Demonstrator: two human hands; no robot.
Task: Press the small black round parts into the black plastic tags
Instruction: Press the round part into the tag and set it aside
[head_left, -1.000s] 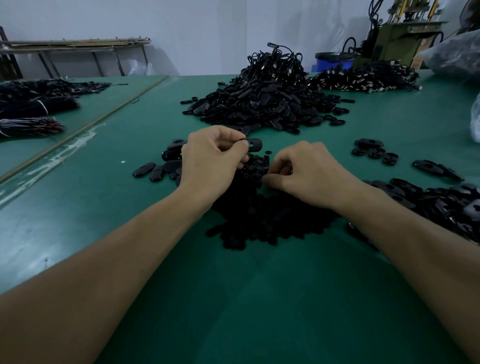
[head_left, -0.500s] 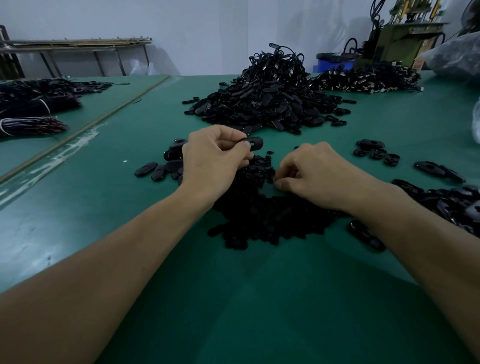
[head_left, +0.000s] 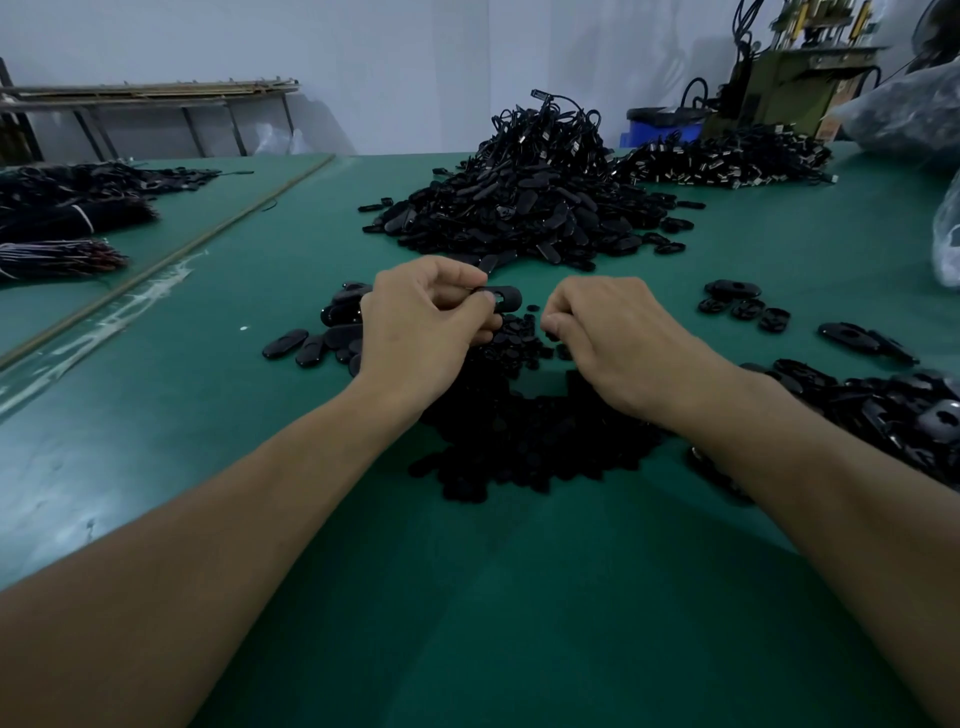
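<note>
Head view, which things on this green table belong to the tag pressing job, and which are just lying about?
In the job: tag in the left hand; right hand; heap of small round parts; loose tags.
Lying about: wire bundles; blue bin; machine; plastic bag.

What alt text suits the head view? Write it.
A left hand pinches a black plastic tag over a pile of small black round parts on a green table; the right hand curls beside it.
</note>
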